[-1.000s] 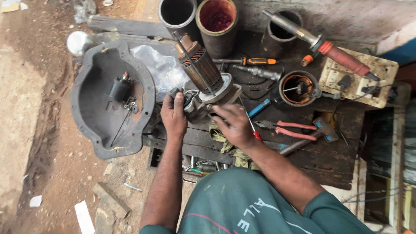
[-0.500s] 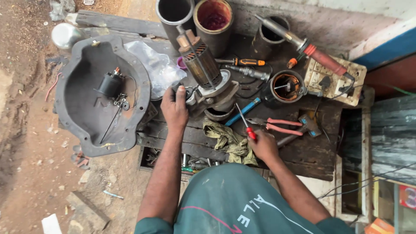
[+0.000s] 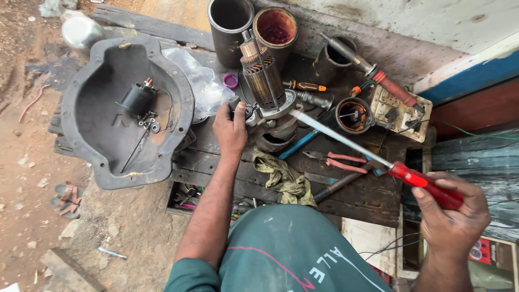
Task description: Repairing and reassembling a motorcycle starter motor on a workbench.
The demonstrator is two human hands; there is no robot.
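My left hand (image 3: 231,130) grips the base of a motor assembly (image 3: 273,111) that stands on a dark wooden bench (image 3: 367,197). A copper-wound armature (image 3: 262,78) rises upright out of that assembly. My right hand (image 3: 451,216) is shut on the red handle of a long screwdriver (image 3: 378,159). Its steel shaft runs up and left, and its tip touches the metal housing beside the armature. A crumpled olive rag (image 3: 284,178) lies on the bench just below my left hand.
A large dark metal cover (image 3: 81,127) with a small motor part inside lies at left. Two cylinders (image 3: 254,24) stand at the back. Red-handled pliers (image 3: 338,160), a blue tool, a small orange screwdriver (image 3: 305,85), a round housing (image 3: 354,114) and a terminal board (image 3: 397,111) crowd the bench.
My right hand picked up the red-handled screwdriver from the bench, drew back to the right and set its tip against the housing. The left hand stayed on the assembly.
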